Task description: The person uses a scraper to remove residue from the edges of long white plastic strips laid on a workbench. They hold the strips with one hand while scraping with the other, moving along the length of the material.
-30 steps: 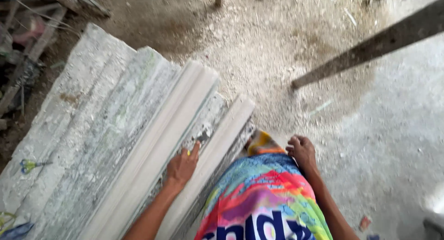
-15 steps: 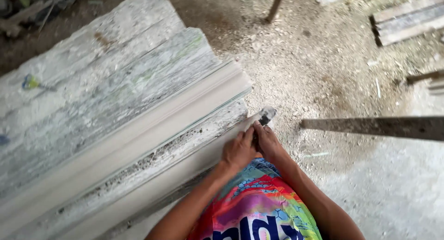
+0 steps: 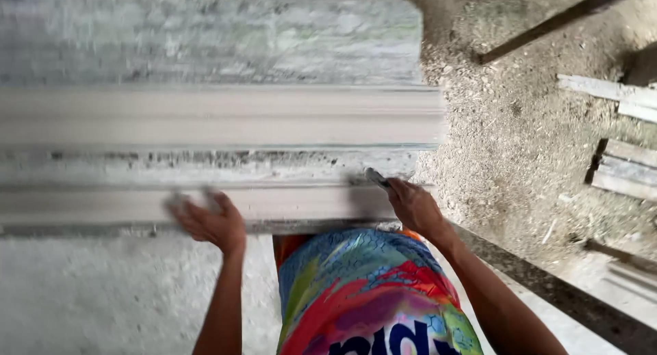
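The left hand [image 3: 209, 221] lies open on the long white moulding [image 3: 226, 203]; at 3 o'clock the right hand [image 3: 414, 206] pinches a small tool [image 3: 376, 178]. The moulding looks stiff, heavy, brittle

No pkgs, labels, signs or screens in view. Only printed thing: big white lettering on the multicolour shirt [image 3: 369, 293] at 6 o'clock, bottom edge of frame, on a blue, red, green and yellow pattern, partly cut off.

Scattered planks [image 3: 619, 170] on sawdust-strewn floor [image 3: 506, 122]
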